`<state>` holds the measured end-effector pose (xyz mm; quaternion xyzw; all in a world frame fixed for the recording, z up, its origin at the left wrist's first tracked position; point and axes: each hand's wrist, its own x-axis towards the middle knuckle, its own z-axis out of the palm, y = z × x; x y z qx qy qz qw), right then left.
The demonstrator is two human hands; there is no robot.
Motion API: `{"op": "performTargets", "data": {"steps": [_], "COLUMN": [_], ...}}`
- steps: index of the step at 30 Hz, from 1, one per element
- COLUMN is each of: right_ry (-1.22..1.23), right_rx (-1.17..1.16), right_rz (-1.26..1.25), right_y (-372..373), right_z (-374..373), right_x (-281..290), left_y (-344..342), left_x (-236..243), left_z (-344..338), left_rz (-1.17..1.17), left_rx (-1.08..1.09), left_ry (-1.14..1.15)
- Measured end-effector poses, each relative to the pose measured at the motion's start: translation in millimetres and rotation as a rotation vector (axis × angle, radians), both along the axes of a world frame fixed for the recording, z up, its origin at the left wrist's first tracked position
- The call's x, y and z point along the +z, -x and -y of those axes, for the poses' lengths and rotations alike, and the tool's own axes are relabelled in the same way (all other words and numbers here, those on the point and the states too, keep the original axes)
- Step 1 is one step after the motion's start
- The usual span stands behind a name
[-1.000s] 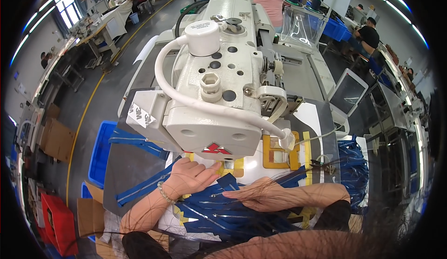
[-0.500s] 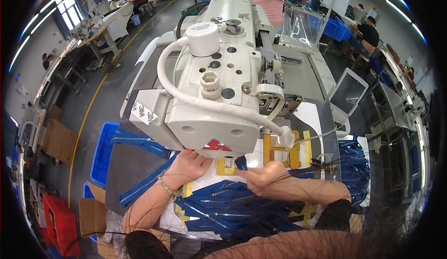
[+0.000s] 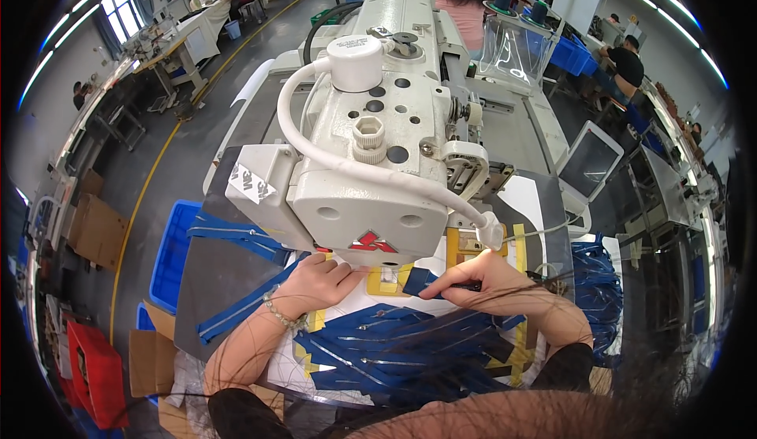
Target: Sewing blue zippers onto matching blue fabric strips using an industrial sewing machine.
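Nearest the camera, a heap of blue fabric strips (image 3: 402, 352) lies across the white work surface (image 3: 284, 368), overlapping in several directions, with yellow tape marks (image 3: 311, 322) showing between them. The left hand (image 3: 315, 283) rests palm down on the surface just below the machine head, fingers extended flat and close together toward a yellow guide plate (image 3: 384, 281); it presses rather than pinches, and a bead bracelet (image 3: 281, 315) sits at the wrist. The right hand (image 3: 485, 280) comes in from the right, thumb and forefinger pressed together on the end of a small blue piece (image 3: 415, 280), which lies touching the yellow guide plate directly under the front of the machine. Whether the piece is under the needle cannot be told; the head hides that area. A long blue zipper strip (image 3: 244, 305) runs diagonally off to the left over the grey table (image 3: 209, 273). More blue strips (image 3: 595, 297) hang in a bundle at the right edge. Above the hands stands the white sewing machine head (image 3: 371, 179), with a white hose (image 3: 347, 159) curving across it. Left of the table, a blue crate (image 3: 169, 254) and a red crate (image 3: 95, 372) sit on the floor. Further back, a tablet screen (image 3: 587, 163) stands to the right, and other people sit at workstations.
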<state>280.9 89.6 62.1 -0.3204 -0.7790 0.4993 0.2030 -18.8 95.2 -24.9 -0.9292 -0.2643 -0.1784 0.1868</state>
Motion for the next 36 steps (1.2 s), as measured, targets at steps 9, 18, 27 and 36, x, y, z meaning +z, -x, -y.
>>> {"op": "performTargets", "data": {"steps": [9, 18, 27, 36], "right_ry": [-0.089, -0.458, -1.015, -0.329], "right_rx": [-0.058, 0.117, 0.578, 0.495], "right_rz": [0.071, 0.075, -0.252, -0.006], "right_y": [7.7, 14.5, 27.2, 38.0], "right_z": [24.1, 30.2, 56.7, 62.3], "right_x": [19.7, -1.6, -51.4, -65.9], "left_y": [-21.2, -28.5, -22.0, -11.7], "left_x": [-2.9, -8.6, 13.1, 34.8], "left_z": [4.5, 9.7, 30.6, 41.9], "left_rz": [0.111, 0.207, 0.157, 0.714], "left_rx": [-0.142, 0.062, -0.054, -0.171], "left_ry": [0.274, 0.246, 0.116, 0.976]}}
